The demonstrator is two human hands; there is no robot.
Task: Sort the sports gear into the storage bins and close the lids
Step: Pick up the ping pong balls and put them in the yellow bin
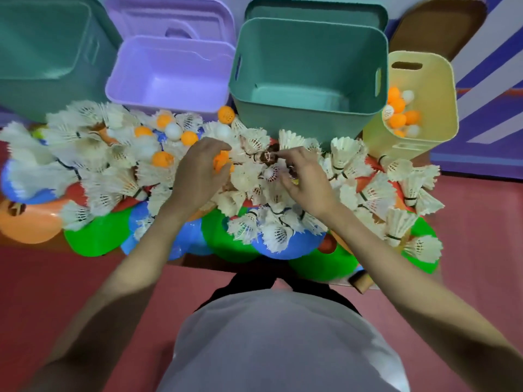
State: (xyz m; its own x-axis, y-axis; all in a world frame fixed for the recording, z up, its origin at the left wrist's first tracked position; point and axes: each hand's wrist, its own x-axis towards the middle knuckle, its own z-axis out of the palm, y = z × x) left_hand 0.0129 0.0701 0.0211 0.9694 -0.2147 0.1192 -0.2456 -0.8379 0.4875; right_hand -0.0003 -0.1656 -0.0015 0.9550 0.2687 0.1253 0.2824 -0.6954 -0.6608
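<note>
Shuttlecocks cover the tabletop at frame centre. Left hand curls its fingers around an orange ball. Right hand pinches one shuttlecock with its fingers.

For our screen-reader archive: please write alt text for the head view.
Left hand grips orange balls and right hand picks at a shuttlecock in a heaped pile; behind stand empty purple bin, empty green bin, and yellow bin holding balls.
</note>
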